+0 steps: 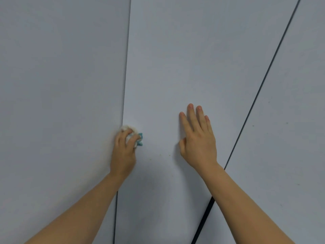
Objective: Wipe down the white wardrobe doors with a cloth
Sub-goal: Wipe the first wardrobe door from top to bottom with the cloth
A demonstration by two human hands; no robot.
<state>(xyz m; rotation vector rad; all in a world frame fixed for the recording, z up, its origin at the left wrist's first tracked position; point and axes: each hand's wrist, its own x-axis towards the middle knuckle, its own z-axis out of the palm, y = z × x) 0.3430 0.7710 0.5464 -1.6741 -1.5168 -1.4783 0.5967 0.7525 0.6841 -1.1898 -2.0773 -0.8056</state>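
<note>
The whole view was basically just white wardrobe doors, three flat panels side by side with thin dark gaps running between them, all tilted a bit because of the head angle. The middle door point(175, 67) looked a touch brighter than the left door point(61, 67), and the right door point(299, 120) had a few tiny dark specks on it. The left hand point(124, 148) was curled around a bunched-up cloth point(133, 136), mostly white with a bit of blue poking out on the right side, and it was pressing that wad against the wardrobe right at the seam where the left and middle doors met, so the cloth sat on the edge of the middle panel. The right hand point(197, 138) wasn't holding anything, just laid flat on the middle door with the fingers straight and close together, pointing up, thumb tucked out to the side. It was well apart from the cloth hand, nearer the gap to the right door. There were a couple of small brownish specks point(164, 154) on the middle door between the two hands, a bit below the cloth. Both forearms were bare and came up from the bottom corners.
</note>
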